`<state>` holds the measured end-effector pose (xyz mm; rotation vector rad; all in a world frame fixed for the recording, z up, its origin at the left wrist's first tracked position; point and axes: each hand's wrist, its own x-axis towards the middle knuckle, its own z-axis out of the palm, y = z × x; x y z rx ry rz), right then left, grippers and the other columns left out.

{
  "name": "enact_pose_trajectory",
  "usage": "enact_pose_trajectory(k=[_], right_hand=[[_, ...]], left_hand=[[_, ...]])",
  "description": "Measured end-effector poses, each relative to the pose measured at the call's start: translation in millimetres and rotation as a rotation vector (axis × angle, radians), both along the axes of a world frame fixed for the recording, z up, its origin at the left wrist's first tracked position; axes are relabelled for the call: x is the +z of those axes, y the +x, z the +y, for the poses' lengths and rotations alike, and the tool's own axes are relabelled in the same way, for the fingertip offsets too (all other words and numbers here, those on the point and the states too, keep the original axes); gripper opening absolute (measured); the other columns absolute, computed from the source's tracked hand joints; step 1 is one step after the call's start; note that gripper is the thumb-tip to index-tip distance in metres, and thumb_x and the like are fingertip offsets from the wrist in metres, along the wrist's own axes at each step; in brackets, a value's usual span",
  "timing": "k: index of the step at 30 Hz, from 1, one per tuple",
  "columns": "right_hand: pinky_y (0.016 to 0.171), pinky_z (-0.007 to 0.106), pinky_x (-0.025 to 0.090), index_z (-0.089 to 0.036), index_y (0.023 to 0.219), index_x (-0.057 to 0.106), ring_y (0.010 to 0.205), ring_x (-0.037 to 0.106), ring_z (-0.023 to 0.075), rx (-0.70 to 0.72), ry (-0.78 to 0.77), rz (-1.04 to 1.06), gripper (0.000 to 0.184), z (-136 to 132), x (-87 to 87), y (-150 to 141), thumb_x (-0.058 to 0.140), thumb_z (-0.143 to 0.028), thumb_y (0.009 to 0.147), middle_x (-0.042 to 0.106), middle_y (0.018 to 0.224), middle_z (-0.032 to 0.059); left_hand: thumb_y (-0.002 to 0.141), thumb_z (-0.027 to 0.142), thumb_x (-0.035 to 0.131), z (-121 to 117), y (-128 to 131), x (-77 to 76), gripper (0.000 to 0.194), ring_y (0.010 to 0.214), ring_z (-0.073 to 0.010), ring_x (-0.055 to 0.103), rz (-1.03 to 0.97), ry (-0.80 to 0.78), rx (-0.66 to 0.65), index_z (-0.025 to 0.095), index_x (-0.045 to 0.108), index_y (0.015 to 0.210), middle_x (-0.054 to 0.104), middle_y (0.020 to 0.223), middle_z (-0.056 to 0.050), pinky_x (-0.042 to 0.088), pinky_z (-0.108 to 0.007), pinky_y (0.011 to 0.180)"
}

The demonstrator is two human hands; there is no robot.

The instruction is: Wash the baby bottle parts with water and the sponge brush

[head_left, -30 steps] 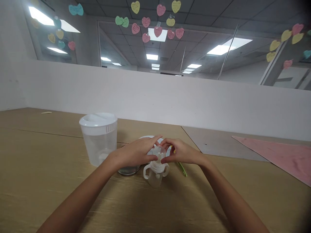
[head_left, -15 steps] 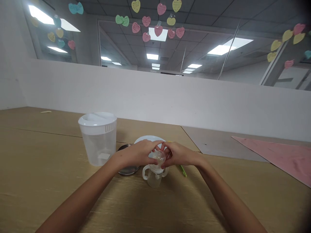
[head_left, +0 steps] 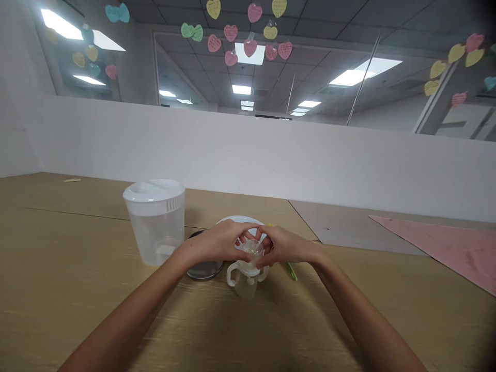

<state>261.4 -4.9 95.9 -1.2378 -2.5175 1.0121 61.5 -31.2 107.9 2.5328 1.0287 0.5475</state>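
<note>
Now the left hand and the right hand are curled around the clear nipple on top of a two-handled baby bottle, standing on the table between them. A plastic jug and a round metal lid sit just left of the hands, with a white plate behind them.

A plastic jug and steel lid stand beside the left hand, blocking its way leftward.

On my desk, a two-handled cup stands before me, with a metal lid just left of it, a plastic pitcher further left, a plate behind, and a thin strip just right.
</note>
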Motion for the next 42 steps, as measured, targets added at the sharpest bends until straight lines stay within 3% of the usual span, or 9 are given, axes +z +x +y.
enact_pose_trajectory(k=[10, 23, 29, 42], right_hand=[[0.051, 0.022, 0.044, -0.020, 0.109, 0.046, 0.059, 0.059, 0.0123, -0.024, -0.043, 0.009, 0.060, 1, -1.9, 0, 0.072, -0.042, 0.059, 0.061, 0.083, 0.0009], [0.046, 0.022, 0.041, -0.023, 0.111, 0.044, 0.053, 0.056, 0.0103, -0.018, -0.005, -0.024, 0.060, -4, -0.3, -1, 0.070, -0.042, 0.060, 0.059, 0.087, 0.0009], [0.055, 0.022, 0.039, -0.024, 0.106, 0.048, 0.076, 0.055, 0.0146, -0.020, 0.190, -0.052, 0.057, -11, 5.1, -6, 0.071, -0.043, 0.057, 0.057, 0.096, 0.0015], [0.061, 0.025, 0.040, -0.022, 0.101, 0.048, 0.079, 0.055, 0.0165, -0.022, 0.248, -0.085, 0.051, -9, 0.5, -7, 0.070, -0.040, 0.058, 0.058, 0.096, 0.0014]], left_hand=[[0.064, 0.028, 0.067, 8, -3, -3.2, 0.067, 0.085, -0.0158, 0.059, -0.080, -0.137, -0.039, 0.028, 0.042, 0.127, 0.063, 0.101, -0.001, 0.046, -0.023, 0.068], [0.063, 0.028, 0.068, 4, -1, -2.6, 0.065, 0.086, -0.0170, 0.059, -0.046, -0.063, -0.002, 0.027, 0.044, 0.124, 0.063, 0.102, -0.001, 0.045, -0.024, 0.071], [0.065, 0.027, 0.065, -2, 3, 0.0, 0.060, 0.084, -0.0182, 0.058, -0.003, 0.026, 0.013, 0.028, 0.046, 0.122, 0.063, 0.095, 0.000, 0.042, -0.025, 0.067], [0.063, 0.024, 0.067, -6, 7, -2.9, 0.053, 0.087, -0.0198, 0.058, 0.043, 0.073, 0.039, 0.026, 0.049, 0.113, 0.064, 0.093, -0.001, 0.041, -0.024, 0.065]])
